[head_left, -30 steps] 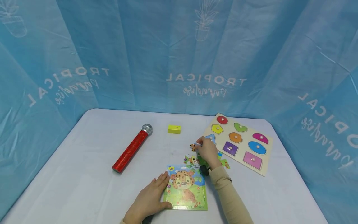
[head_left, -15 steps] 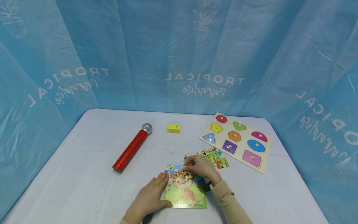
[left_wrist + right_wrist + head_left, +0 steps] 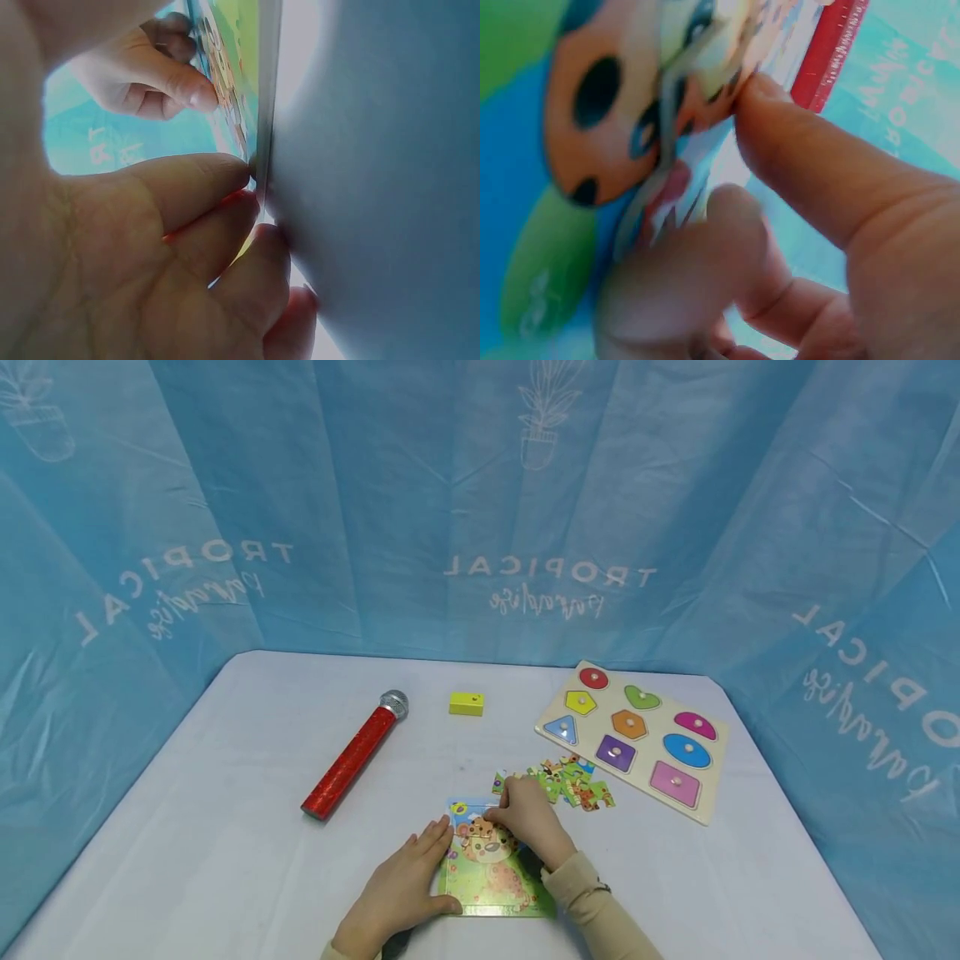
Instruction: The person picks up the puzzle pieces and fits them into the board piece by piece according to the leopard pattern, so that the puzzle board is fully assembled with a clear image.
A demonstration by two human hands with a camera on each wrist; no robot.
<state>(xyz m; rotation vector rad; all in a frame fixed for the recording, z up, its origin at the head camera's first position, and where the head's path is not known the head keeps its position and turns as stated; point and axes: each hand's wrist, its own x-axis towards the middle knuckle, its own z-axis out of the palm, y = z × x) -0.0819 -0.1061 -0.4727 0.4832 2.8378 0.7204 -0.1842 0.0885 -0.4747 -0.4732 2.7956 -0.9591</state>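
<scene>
A square leopard-cub jigsaw board [image 3: 495, 893] lies on the table in the head view, with a few loose-edged pieces set in its upper part. My left hand [image 3: 408, 885] rests along its left edge, fingers extended and thumb on the lower left corner. Over the upper right part my right hand [image 3: 531, 818] bends its fingers and pinches a small puzzle piece against the board, mostly hidden beneath them. In the right wrist view the thumb [image 3: 802, 142] touches the edge of spotted orange pieces. Fingers of the left hand [image 3: 217, 225] meet the board's rim in the left wrist view.
Several loose jigsaw pieces [image 3: 581, 785] lie in a pile beyond the board. A shape-peg board [image 3: 652, 768] is at right. A red microphone [image 3: 352, 760] lies at left, and a yellow block [image 3: 467, 704] stands farther back. Blue cloth [image 3: 450, 510] surrounds the table.
My right hand has come from the pile of pieces, carrying a puzzle piece to the board, and shifted slightly left and down over it. My left hand has stayed at the left edge.
</scene>
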